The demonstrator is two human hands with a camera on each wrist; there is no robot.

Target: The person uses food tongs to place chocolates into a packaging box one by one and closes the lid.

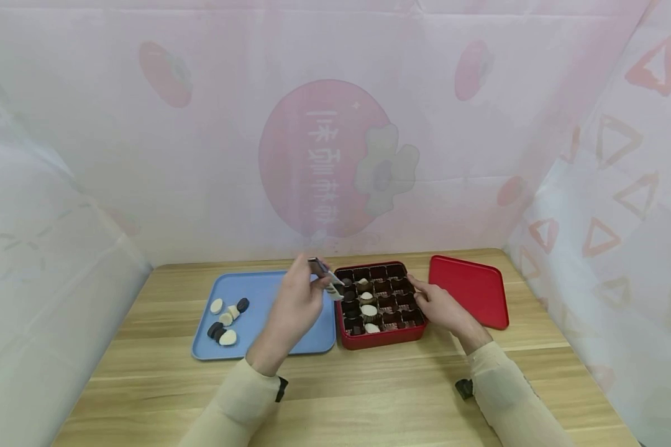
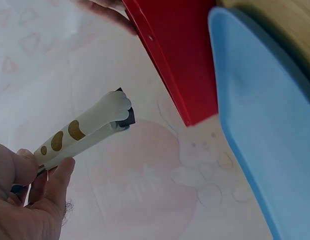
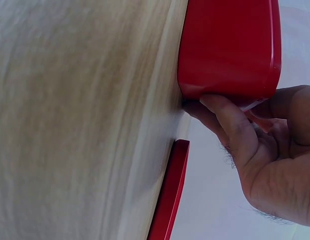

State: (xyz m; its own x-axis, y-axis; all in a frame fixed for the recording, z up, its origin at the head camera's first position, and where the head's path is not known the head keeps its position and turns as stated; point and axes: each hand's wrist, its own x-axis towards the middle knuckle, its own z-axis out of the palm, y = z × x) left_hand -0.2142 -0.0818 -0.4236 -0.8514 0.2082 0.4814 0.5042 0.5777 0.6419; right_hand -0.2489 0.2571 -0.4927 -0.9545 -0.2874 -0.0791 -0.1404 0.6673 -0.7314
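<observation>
My left hand (image 1: 296,304) grips a pair of cat-paw tongs (image 2: 85,127), white with brown spots. A dark chocolate piece (image 2: 127,119) shows between the paw tips. In the head view the tips reach over the left edge of a red box (image 1: 383,338), whose dark divided insert holds dark chocolates in the left column and white-topped ones in the column beside it. At the box's right side, my right hand (image 1: 447,307) holds the wall, with fingers (image 3: 232,120) low on the outside and others up by the rim.
Left of the box lies a blue tray (image 1: 263,288) with several white and dark chocolates (image 1: 227,337) on its left half. A red lid (image 1: 470,292) rests on the wooden table (image 1: 369,397) to the right. Printed fabric (image 1: 218,155) hangs behind and at both sides.
</observation>
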